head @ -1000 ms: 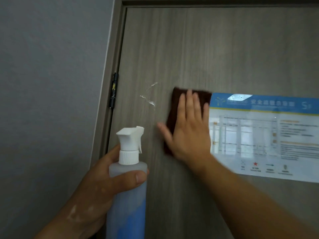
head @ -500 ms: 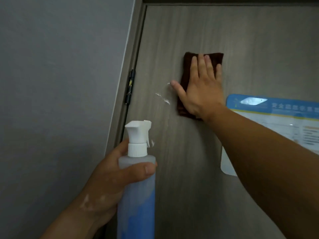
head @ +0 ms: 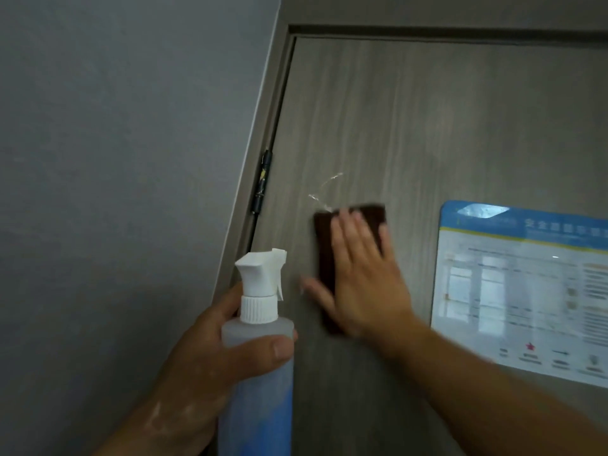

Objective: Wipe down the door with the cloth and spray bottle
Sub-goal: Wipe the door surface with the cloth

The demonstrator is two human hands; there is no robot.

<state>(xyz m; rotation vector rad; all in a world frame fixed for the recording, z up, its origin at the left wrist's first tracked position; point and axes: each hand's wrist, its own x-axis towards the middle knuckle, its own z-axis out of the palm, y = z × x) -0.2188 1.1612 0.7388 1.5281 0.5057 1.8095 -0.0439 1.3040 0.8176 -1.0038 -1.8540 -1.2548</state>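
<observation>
The wood-grain door (head: 427, 126) is filling the centre and right of the frame, and a grey wall (head: 115, 159) is occupying the left. A laminated notice (head: 526, 291) is sitting flat on the door at the right edge. At lower centre, the left hand (head: 204, 366) is gripping the spray bottle (head: 260, 373) upright by its shoulder, nozzle facing the door. The right hand (head: 365, 284) is lying flat with straight fingers, pressing the dark brown cloth (head: 324, 245) against the door between bottle and notice. The cloth's long axis is running vertically. A black hinge (head: 261, 182) is showing on the door's left edge. A thin white streak (head: 324, 192) is lying just above and left of the cloth's top corner; the right hand is nearer, so an up-left stroke is probably needed.
</observation>
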